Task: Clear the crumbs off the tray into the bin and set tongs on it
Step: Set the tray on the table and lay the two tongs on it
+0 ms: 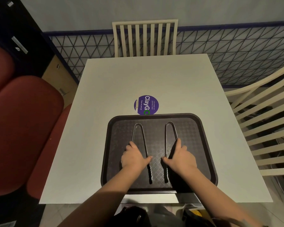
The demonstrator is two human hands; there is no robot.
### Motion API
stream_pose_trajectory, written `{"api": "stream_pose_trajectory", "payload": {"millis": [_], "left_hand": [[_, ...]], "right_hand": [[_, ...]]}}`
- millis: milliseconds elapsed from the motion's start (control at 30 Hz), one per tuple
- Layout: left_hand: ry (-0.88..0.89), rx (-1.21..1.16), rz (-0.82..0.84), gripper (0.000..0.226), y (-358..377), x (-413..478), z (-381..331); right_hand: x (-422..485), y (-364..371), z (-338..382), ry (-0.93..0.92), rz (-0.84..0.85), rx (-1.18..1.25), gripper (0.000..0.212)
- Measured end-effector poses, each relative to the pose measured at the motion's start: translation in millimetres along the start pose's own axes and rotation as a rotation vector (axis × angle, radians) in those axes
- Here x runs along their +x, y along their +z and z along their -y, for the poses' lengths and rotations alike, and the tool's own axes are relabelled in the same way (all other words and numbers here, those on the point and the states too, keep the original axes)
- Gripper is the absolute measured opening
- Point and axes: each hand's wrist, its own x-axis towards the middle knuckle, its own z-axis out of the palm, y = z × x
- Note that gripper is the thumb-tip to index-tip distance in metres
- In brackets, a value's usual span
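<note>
A dark textured tray (203, 145) lies at the near edge of the white table (154, 79). Two metal tongs rest on it side by side, hinged ends pointing away from me: the left tongs (138, 126) and the right tongs (170, 126). My left hand (133, 157) lies over the left tongs, thumb and fingers spanning both arms. In the same way my right hand (181, 155) lies over the right tongs. Both tongs stay flat on the tray. No crumbs show on the tray surface. No bin is in view.
A round purple sticker (146, 104) sits on the table just beyond the tray. A cream slatted chair (144, 38) stands at the far side, another chair (261, 122) at the right. Red cushioned seating (23, 120) runs along the left.
</note>
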Motion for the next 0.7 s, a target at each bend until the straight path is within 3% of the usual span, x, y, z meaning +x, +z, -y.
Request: {"api": "stream_pose_trajectory", "payload": {"millis": [700], "left_hand": [[-0.004, -0.002, 0.021, 0.111, -2.9, 1.4, -1.7]], "right_hand": [[-0.4, 0.2, -0.2, 0.012, 0.021, 0.007, 0.108]]}}
